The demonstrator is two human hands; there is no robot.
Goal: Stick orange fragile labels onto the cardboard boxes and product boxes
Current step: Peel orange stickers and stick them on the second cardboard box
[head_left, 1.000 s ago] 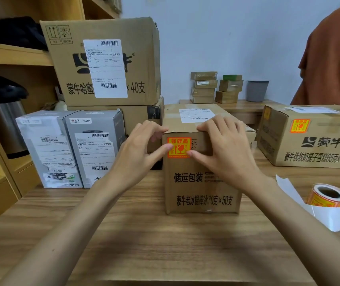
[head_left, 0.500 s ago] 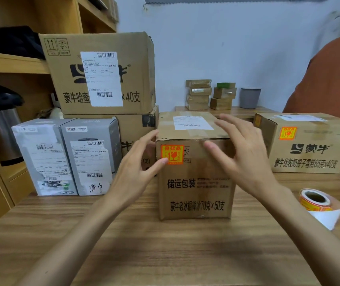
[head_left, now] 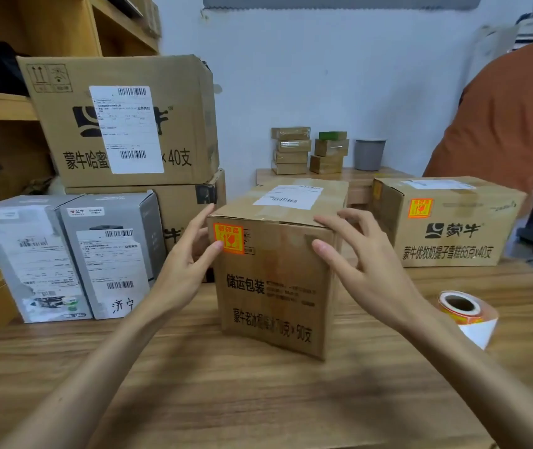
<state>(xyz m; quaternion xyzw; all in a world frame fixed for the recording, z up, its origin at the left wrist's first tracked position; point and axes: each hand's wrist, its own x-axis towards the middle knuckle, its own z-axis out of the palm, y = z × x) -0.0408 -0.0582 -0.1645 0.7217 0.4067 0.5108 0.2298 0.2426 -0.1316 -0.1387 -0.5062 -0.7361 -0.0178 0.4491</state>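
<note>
Two grey product boxes far left, no orange label on faces you see. Your left grip released, thumb tip at label on centre carton. Right grip released, fingers spread at carton's top right edge. Label roll right of it, likely right grip's reach; bare counter in front.

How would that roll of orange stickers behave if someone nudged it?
Probably light: the sticker roll has a hollow core. Its opening faces mostly upward, so it may slide rather than roll. The loose white tail would likely flop.
</note>
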